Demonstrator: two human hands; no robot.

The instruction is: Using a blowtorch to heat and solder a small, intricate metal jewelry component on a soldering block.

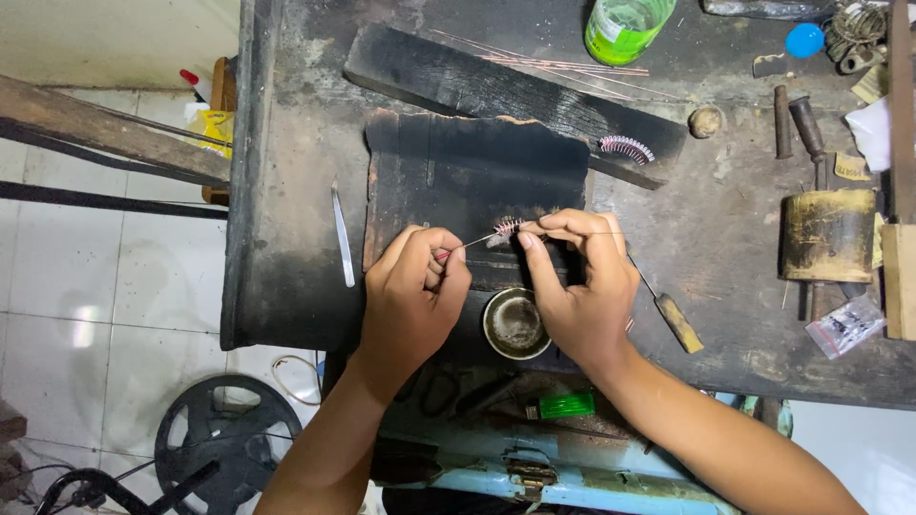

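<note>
Even, soft light fills the scene from above, moderately bright. The pale tiled floor (86,315) at left reflects a small glare patch, while the blackened workbench (286,238) swallows light and hides detail. Shadows are faint and short. Focus is sharp at centre; straight edges bow slightly towards the corners, and fine wires look soft.

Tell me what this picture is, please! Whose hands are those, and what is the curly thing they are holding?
The camera sits on a person's head and looks down at their own two hands above a dark, scorched workbench. The left hand pinches one end of a thin wire. The right hand pinches a small coil wound on that wire. A second coil lies on a black board. Nearby are tweezers, a small round metal cup and a green bottle.
</note>
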